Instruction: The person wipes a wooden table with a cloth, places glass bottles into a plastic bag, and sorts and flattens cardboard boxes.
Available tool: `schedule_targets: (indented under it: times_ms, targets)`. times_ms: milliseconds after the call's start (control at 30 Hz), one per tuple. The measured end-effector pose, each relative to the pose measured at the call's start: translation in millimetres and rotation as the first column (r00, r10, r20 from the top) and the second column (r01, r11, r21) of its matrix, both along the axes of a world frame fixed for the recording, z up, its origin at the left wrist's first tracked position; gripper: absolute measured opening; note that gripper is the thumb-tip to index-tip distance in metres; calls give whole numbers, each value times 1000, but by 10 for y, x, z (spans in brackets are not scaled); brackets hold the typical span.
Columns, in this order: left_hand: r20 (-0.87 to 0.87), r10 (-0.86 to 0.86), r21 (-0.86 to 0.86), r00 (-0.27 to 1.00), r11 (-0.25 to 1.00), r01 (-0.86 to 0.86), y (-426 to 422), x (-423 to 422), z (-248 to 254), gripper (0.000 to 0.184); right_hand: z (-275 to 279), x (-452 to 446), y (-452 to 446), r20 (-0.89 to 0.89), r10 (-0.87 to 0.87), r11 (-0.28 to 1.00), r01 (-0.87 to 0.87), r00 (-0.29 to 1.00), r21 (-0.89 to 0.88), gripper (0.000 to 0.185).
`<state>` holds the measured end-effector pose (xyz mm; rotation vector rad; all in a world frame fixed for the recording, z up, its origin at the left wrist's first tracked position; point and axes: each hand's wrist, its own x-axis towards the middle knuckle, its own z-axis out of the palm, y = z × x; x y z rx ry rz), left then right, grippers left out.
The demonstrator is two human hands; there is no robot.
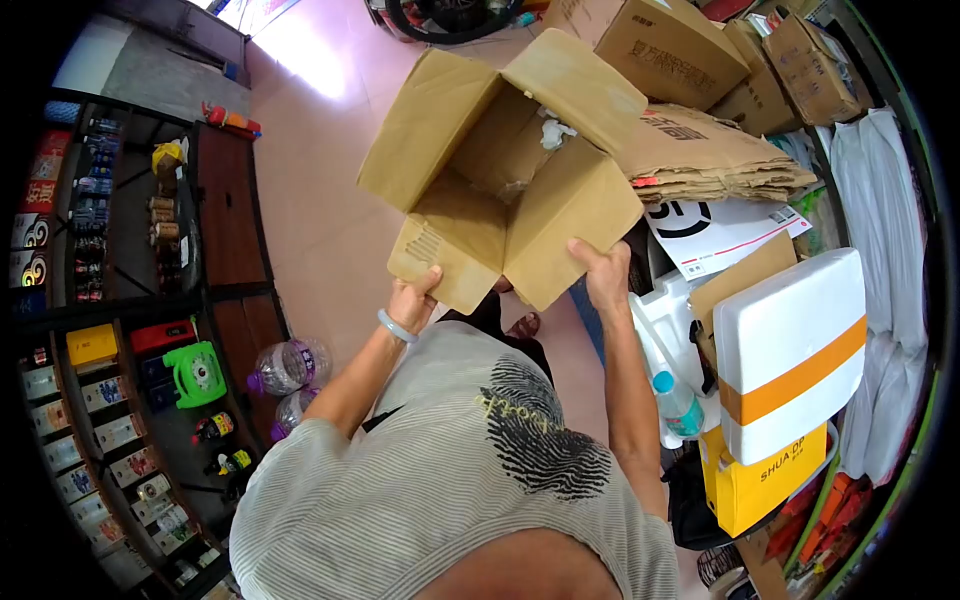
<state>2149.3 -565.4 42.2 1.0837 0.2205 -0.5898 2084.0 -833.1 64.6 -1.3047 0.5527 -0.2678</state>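
Observation:
An open cardboard box (575, 225) is held up in front of me, its flaps spread outward. My left hand (412, 300), below a pale bracelet (397, 326), grips the near left flap between thumb and fingers. On the near right flap, my right hand (605, 272) has its thumb on top and its fingers underneath. Inside the box, a crumpled white scrap (556, 134) rests near the far right wall. The rest of the visible interior is bare cardboard.
Flattened cardboard (710, 150) is stacked right of the box, with closed cartons (670, 50) behind. A white foam box (795, 350) and yellow bag (765, 480) stand at my right. Shelves of goods (120, 400) line the left, beside large plastic bottles (290, 365) on the floor.

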Motion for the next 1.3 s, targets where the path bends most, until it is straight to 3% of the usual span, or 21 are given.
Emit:
schedule_targets:
  times_ms: [167,267,400,467,600,633,800,900,1000,1133,1233,1300]
  targets:
    - [-82,56,-3,995,998,-57,-19,-30,-65,32,33,37,63,-5,72,989,-72,997,-129,21]
    - [-125,71,12,990,997,-70,-37,-36,-1,33,155,49,37,-119,169,970,-187,978,-157,25]
    - [-101,115,0,988,993,-115,-86,8,203,33,50,68,-81,-39,104,972,-109,994,-208,25]
    - [32,100,48,994,994,-102,-64,81,319,35,19,59,-118,62,-16,978,28,998,-204,24]
    - [235,25,35,972,999,-34,-112,331,935,38,58,49,-208,67,45,998,-48,997,43,27]
    - [287,4,27,958,1000,-12,-126,397,1056,38,49,92,-189,85,9,1000,-11,996,18,28]
    - [365,-25,-11,931,999,32,-243,444,1453,42,221,91,-265,89,-12,978,-7,996,207,33]
    - [413,-75,66,908,996,53,-281,426,1570,42,283,97,-293,140,-38,974,5,989,227,34]
    - [528,-137,92,838,990,104,-402,457,1778,42,438,119,-507,163,40,998,-48,986,42,33]
    - [618,-176,34,767,980,197,-737,640,1998,42,1057,108,-713,337,-168,986,157,926,61,31]
    - [606,-209,27,768,970,243,-1177,900,2009,41,1194,24,-1022,432,-254,959,285,865,-6,43]
    - [625,-245,13,741,952,304,-1710,927,2102,35,1339,-29,-1065,530,-447,894,348,720,281,45]
